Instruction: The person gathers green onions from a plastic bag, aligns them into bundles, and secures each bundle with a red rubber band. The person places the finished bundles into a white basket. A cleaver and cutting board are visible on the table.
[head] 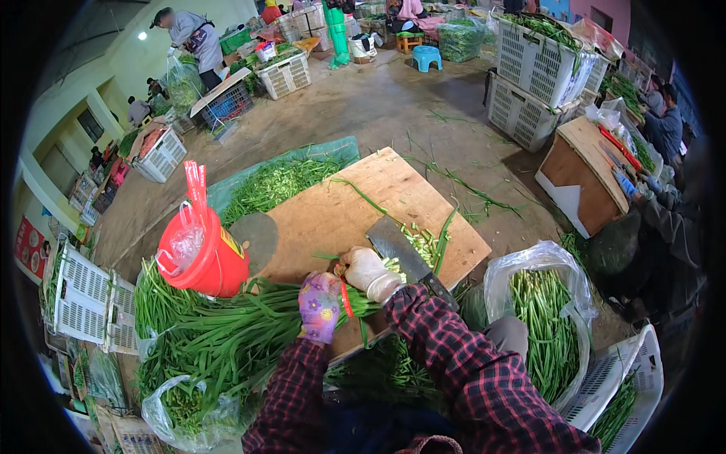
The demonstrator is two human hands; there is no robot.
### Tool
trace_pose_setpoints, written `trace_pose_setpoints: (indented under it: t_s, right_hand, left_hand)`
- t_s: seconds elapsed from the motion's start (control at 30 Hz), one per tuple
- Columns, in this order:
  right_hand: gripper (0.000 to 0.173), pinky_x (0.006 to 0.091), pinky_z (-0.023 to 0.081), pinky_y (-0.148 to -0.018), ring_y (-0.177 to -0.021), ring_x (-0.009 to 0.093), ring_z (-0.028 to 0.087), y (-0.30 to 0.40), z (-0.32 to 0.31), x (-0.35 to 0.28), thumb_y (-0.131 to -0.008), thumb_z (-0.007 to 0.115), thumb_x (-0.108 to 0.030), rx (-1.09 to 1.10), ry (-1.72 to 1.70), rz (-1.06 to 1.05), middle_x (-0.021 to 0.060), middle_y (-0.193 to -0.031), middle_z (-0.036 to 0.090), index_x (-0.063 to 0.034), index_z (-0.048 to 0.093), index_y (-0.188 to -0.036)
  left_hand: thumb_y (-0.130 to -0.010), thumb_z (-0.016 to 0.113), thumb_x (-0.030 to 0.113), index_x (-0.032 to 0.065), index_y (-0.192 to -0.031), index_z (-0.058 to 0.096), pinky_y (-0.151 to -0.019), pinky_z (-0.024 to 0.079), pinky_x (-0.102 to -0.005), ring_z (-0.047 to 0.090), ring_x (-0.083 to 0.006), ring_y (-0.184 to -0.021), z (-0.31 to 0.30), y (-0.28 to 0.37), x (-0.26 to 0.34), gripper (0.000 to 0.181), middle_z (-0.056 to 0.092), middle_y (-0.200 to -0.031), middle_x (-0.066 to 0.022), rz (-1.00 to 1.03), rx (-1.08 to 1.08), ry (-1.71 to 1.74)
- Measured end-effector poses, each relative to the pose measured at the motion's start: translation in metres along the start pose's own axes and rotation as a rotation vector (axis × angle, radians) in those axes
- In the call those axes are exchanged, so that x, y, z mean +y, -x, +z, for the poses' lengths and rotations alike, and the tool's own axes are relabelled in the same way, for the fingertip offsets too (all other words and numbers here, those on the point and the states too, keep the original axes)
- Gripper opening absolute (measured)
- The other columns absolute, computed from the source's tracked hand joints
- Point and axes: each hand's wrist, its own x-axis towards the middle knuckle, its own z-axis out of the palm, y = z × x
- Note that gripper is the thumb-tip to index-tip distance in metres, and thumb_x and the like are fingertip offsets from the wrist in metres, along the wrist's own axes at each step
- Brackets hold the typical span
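Note:
A bunch of green garlic chives or similar stalks [266, 312] lies across the near edge of the wooden cutting board [317, 227]. My left hand [319, 306], in a purple flowered glove, is closed around it. A red tie band [345, 298] circles the bunch beside that hand. My right hand [366, 272], in a whitish glove, has its fingers at the upper end of the band, pinching it. Past my right wrist, a cleaver [400, 247] lies flat on the board, its dark handle partly under my sleeve. Chopped pale stem pieces [422, 241] lie about the blade.
A red bucket [212, 255] holding red ties and clear plastic stands at the board's left. Cut greens [278, 187] lie beyond the board on green sheeting. A plastic bag of stalks [544, 323] and a white crate [624, 380] are at right. A co-worker's gloved hand [627, 184] is farther right.

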Motion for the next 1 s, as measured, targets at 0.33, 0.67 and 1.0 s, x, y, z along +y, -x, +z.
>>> trace_pose_setpoints:
  t_s: [0.33,0.67,1.0]
  right_hand:
    - [0.025,0.0382,0.052,-0.078,-0.088,0.030,0.067,-0.047,-0.024,0.001,-0.078,0.065,-0.024,-0.565,0.124,-0.109,0.0116,-0.094,0.071,-0.0141,0.074,-0.099]
    - [0.026,0.0340,0.049,-0.081,-0.089,0.024,0.066,-0.050,-0.042,-0.032,-0.078,0.066,-0.019,-0.849,0.071,-0.179,0.0125,-0.093,0.072,-0.0042,0.072,-0.099]
    - [0.021,0.0358,0.051,-0.077,-0.086,0.030,0.065,0.049,-0.057,-0.041,-0.090,0.062,-0.019,0.123,-0.299,-0.080,0.0151,-0.093,0.068,-0.0038,0.069,-0.102]
  left_hand:
    - [-0.081,0.054,0.012,0.0075,-0.090,0.054,-0.075,0.042,-0.0352,0.053,-0.0243,-0.083,-0.025,-0.027,0.008,0.010,0.052,-0.081,-0.0065,0.415,-0.502,-0.180]
    - [-0.084,0.054,0.016,0.0093,-0.089,0.053,-0.050,0.049,-0.0394,0.062,-0.0254,-0.064,-0.049,-0.030,0.027,0.008,0.052,-0.075,-0.0089,0.648,-0.523,-0.386]
    - [-0.084,0.054,0.012,0.0069,-0.089,0.061,-0.055,0.049,-0.0418,0.063,-0.0297,-0.067,-0.042,-0.031,0.034,0.010,0.060,-0.072,-0.0142,0.443,-0.581,-0.246]
